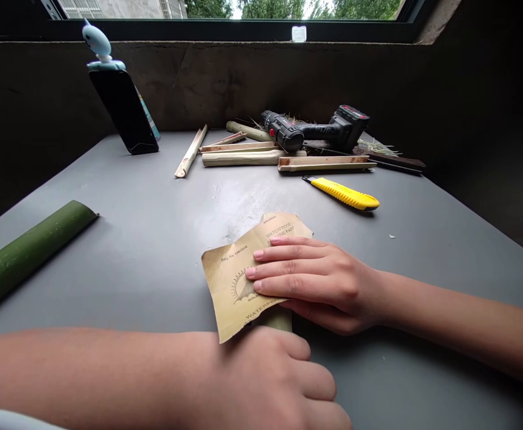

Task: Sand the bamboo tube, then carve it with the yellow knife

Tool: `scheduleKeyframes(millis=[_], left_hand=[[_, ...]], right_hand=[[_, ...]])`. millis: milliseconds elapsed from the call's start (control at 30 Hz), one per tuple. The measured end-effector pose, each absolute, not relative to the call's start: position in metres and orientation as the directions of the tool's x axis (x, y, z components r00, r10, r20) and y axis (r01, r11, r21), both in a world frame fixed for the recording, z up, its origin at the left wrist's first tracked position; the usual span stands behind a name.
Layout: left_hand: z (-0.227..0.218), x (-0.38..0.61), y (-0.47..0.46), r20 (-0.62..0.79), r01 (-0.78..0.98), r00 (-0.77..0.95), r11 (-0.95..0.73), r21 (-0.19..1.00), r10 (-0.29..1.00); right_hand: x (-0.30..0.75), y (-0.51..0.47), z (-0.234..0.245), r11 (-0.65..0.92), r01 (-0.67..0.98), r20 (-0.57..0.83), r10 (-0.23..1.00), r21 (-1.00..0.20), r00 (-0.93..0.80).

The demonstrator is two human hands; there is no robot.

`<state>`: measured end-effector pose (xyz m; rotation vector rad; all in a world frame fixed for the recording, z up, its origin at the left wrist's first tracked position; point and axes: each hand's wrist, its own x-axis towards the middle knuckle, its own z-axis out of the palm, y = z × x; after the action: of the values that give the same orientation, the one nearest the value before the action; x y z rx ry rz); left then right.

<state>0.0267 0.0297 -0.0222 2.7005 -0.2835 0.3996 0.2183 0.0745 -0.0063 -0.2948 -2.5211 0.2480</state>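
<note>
A tan sheet of sandpaper (225, 286), its printed back facing up, lies draped over a pale green bamboo piece (278, 320). My right hand (315, 278) presses the sheet down around the bamboo, fingers laid across the top and thumb tucked lower at the side. Nearer to me, my left hand (283, 382) is closed in a fist around the near end of the bamboo. Most of the bamboo is hidden under the sandpaper and my left hand.
A yellow utility knife (346, 194) lies right of centre. Behind it are split bamboo strips (243, 157) and a black cordless drill (306, 129). A green bamboo length (33, 254) rests at the left. A phone (122, 110) leans on a blue stand at the back left.
</note>
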Motion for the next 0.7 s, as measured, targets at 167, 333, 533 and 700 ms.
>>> scheduleKeyframes(millis=[167, 333, 533, 700], left_hand=[[-0.0214, 0.0267, 0.0287, 0.317, -0.241, 0.94, -0.907, 0.345, -0.129], [-0.0242, 0.0284, 0.0276, 0.314, -0.245, 0.94, -0.908, 0.339, -0.136], [-0.0261, 0.0287, 0.0279, 0.324, -0.247, 0.936, -0.91, 0.334, -0.135], [-0.0238, 0.0282, 0.0305, 0.319, -0.248, 0.937, -0.91, 0.332, -0.139]], right_hand=[[0.2181, 0.0743, -0.0059, 0.959, 0.155, 0.531, 0.263, -0.239, -0.805], [0.2184, 0.0745, -0.0062, 0.958, 0.158, 0.531, 0.265, -0.239, -0.805], [0.218, 0.0732, -0.0059, 0.958, 0.156, 0.529, 0.265, -0.241, -0.806], [0.2193, 0.0782, -0.0069, 0.959, 0.139, 0.531, 0.254, -0.248, -0.808]])
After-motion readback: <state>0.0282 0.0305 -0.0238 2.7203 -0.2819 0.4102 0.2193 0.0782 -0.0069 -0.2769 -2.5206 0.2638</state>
